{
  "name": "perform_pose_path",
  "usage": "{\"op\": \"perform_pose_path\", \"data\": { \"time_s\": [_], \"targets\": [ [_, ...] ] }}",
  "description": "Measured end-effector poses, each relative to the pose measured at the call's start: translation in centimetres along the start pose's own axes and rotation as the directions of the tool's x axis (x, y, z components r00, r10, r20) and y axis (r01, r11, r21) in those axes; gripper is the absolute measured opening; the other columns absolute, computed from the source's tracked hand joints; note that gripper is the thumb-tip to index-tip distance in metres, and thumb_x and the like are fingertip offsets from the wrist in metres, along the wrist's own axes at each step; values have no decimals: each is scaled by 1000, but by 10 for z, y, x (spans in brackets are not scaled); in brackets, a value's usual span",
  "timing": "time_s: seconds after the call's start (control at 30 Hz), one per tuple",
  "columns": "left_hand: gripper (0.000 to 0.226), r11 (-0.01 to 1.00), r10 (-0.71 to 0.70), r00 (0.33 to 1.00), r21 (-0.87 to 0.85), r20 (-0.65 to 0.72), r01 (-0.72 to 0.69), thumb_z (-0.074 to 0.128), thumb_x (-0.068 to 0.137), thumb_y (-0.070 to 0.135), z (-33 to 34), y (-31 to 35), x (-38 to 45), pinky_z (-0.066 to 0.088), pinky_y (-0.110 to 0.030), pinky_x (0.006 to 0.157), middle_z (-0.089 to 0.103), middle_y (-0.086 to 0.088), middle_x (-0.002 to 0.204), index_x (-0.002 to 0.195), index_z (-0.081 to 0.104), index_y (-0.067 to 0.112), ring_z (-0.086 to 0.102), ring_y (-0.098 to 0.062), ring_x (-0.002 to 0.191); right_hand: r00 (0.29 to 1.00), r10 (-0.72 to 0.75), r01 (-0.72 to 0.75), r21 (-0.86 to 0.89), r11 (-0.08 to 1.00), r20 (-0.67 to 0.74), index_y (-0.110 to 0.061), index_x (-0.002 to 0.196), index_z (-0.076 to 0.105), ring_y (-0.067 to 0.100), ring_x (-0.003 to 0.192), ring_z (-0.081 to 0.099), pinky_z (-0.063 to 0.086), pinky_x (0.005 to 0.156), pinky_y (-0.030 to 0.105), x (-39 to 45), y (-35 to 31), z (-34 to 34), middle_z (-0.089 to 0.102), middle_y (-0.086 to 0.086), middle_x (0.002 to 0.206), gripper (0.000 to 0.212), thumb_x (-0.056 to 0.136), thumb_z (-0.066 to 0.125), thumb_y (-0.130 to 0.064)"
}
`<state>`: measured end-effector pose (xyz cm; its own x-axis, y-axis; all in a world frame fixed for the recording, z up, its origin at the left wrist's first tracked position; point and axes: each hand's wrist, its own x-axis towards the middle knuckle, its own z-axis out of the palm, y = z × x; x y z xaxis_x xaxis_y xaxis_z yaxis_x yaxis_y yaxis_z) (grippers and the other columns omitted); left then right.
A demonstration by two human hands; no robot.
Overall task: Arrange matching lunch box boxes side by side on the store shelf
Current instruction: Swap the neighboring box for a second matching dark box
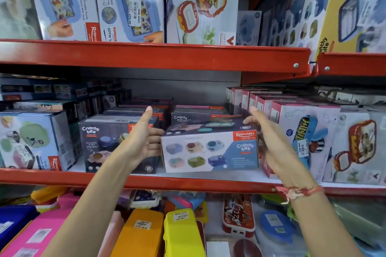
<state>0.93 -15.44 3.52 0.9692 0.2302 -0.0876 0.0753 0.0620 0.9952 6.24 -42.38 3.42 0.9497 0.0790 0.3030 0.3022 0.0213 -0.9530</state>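
Note:
A Crunchy Bite lunch box box [208, 152], white and blue on its front, rests at the front of the middle shelf [188, 182]. Just left of it stands a matching dark Crunchy Bite box [100, 142], with more of the same stacked behind [194, 118]. My left hand [142, 142] is spread, thumb up, with its fingertips against the box's left side. My right hand [265, 140] is blurred and spread beside the box's right side, its fingers near the top right corner. Neither hand closes around the box.
Pink and white lunch box cartons [302, 131] crowd the right of the shelf, and a green-print carton [31, 140] stands at the left. The red upper shelf [156, 54] hangs low overhead. Loose coloured plastic lunch boxes [179, 233] fill the shelf below.

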Motion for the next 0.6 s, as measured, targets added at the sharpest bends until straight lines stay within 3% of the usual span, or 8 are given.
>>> {"op": "perform_pose_path", "data": {
  "time_s": [0.1,0.2,0.27,0.33,0.4,0.47,0.53,0.6],
  "targets": [
    [65,998,40,999,43,3,-40,48,85,57,4,-5,-3,52,-33,72,70,-10,97,115,57,0,67,-21,87,990,-143,143,13,990,8,-13,93,65,19,92,66,53,79,30,1,3,3,71,1,94,13,84,70,-21],
    [34,986,125,992,113,-34,-121,63,85,21,7,-12,-2,57,-28,67,75,-12,96,111,64,-1,68,-15,74,974,-219,220,5,976,54,-21,130,53,16,119,57,52,91,27,8,16,0,57,3,132,62,77,72,4],
    [30,979,166,985,130,-37,-160,63,83,2,5,-17,0,55,-20,56,75,-5,86,112,63,0,68,-11,67,972,-223,222,14,975,70,-24,140,43,15,122,55,54,87,22,12,26,-2,52,5,138,81,74,71,12],
    [40,980,181,983,88,-39,-177,62,78,-11,5,-25,4,55,-17,55,73,-6,96,116,60,0,70,-15,79,975,-214,214,11,977,62,-23,144,38,13,121,55,53,91,24,14,38,-3,54,5,136,89,72,69,17],
    [54,975,220,971,57,-91,-215,64,72,-20,8,-35,13,58,-19,65,66,-14,115,123,54,-4,66,-24,98,977,-209,209,-2,978,46,-22,145,35,9,116,55,50,94,20,15,48,-1,55,7,133,92,71,67,22],
    [61,967,253,958,32,-137,-251,62,68,-26,12,-46,23,55,-31,83,61,-20,123,125,50,-9,61,-29,109,976,-215,215,-23,976,26,-23,144,36,4,115,55,49,90,12,16,60,3,54,7,134,92,71,65,24],
    [63,962,274,947,26,-167,-273,59,65,-30,16,-57,31,53,-35,86,60,-21,124,124,48,-9,59,-27,107,971,-240,239,-50,970,-2,-31,140,40,-1,117,53,49,93,16,16,72,5,53,4,138,90,72,65,22],
    [62,952,306,934,49,-186,-302,61,65,-29,19,-66,36,57,-24,76,62,-14,117,122,51,-6,60,-22,101,962,-273,270,-87,959,-29,-45,133,44,6,126,50,49,100,30,16,84,7,50,2,143,91,73,67,19]
  ]
}}
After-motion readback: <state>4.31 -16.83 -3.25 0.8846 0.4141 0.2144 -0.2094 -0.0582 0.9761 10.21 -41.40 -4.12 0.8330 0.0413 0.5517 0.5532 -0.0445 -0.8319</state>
